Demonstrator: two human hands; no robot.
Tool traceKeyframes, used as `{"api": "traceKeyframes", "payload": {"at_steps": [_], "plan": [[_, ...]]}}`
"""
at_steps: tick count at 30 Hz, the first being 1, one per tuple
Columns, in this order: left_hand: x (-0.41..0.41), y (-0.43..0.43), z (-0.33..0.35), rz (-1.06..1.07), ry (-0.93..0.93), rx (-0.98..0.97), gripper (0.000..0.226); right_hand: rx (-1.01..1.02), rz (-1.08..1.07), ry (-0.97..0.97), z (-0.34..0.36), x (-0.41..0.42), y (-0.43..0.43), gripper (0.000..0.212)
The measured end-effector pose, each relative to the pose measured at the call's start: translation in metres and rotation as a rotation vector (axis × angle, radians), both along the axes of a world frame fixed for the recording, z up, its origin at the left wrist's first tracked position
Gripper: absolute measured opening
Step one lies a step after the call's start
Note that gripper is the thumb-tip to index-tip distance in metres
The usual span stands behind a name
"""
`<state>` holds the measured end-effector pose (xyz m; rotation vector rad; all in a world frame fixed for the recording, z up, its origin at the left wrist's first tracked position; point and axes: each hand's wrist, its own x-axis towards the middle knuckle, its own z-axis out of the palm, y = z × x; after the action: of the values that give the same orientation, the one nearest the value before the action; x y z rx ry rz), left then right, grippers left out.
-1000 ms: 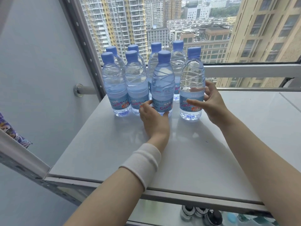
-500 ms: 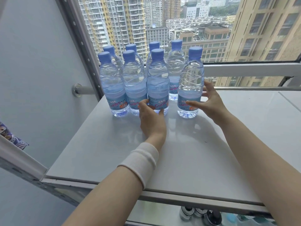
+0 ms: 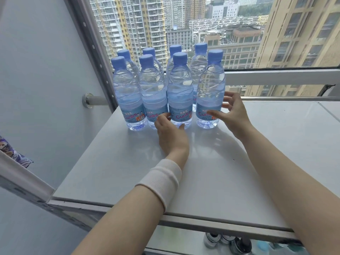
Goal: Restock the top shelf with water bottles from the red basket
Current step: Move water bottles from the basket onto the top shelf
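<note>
Several clear water bottles with blue caps stand in two rows at the back left of the white top shelf (image 3: 211,181). My left hand (image 3: 171,137) cups the base of the third front-row bottle (image 3: 180,92), fingers on its left and thumb on its right. Around the rightmost front bottle (image 3: 210,89) my right hand (image 3: 233,115) curves loosely, thumb across the label and fingertips on its right side. A small gap separates this bottle from the third one. The red basket is out of view.
A slanted metal upright (image 3: 95,57) and the grey wall (image 3: 36,80) bound the shelf on the left. A window rail (image 3: 276,76) runs behind the shelf. Dark-capped items (image 3: 230,242) sit on the level below. A printed packet (image 3: 12,153) shows at far left.
Both hands have slid their bottles back and left; the third bottle now lines up with the front row, and the rightmost one stands closer to the group.
</note>
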<state>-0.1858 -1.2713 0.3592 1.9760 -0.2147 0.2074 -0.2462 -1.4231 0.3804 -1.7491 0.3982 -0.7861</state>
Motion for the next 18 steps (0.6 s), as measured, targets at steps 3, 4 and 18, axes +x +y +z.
{"api": "traceKeyframes", "payload": {"at_steps": [3, 4, 18], "plan": [[-0.001, 0.001, 0.001, -0.009, -0.004, 0.028, 0.051, -0.003, 0.0, 0.007, 0.0, 0.002, 0.001, 0.057], [-0.001, 0.0, 0.001, -0.014, -0.002, 0.032, 0.052, -0.013, -0.004, 0.013, 0.0, 0.002, 0.001, 0.056], [-0.012, 0.001, 0.009, -0.09, -0.005, 0.047, 0.053, 0.015, -0.042, 0.026, -0.002, 0.002, 0.009, 0.064]]}}
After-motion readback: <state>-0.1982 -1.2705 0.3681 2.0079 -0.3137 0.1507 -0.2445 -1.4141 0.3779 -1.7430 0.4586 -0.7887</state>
